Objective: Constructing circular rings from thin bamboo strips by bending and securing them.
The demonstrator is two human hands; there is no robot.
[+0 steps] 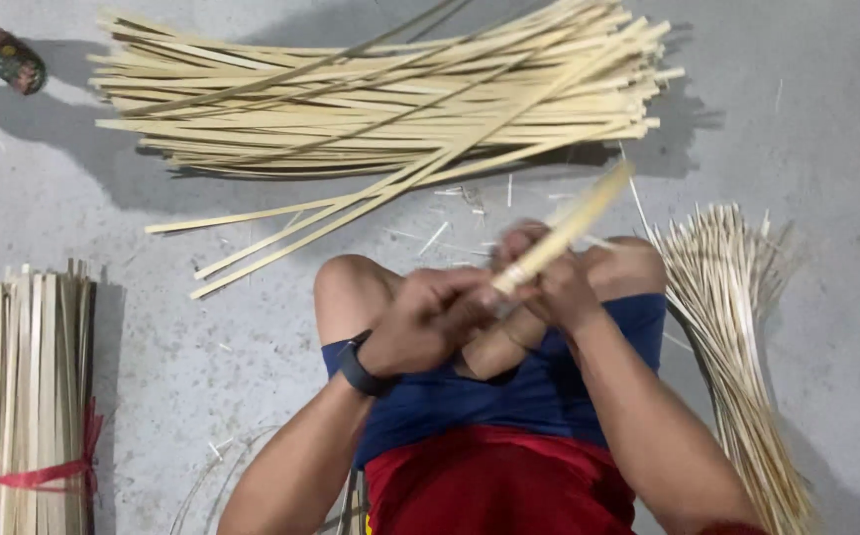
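My left hand [428, 319] and my right hand [549, 282] meet above my knees, both closed around one pale bamboo strip [579, 220]. The strip slants up and to the right from my hands and is blurred by motion. A dark watch sits on my left wrist [359, 367]. Whether a tool is in either hand is hidden by the fingers. I sit on the grey floor in blue shorts and a red shirt.
A big loose pile of flat bamboo strips [380, 94] lies ahead on the concrete floor [826, 149]. A bundle tied with a red band [42, 396] lies at left, thin slivers [737, 347] fan out at right. Another person's sandalled foot [9, 59] is top left.
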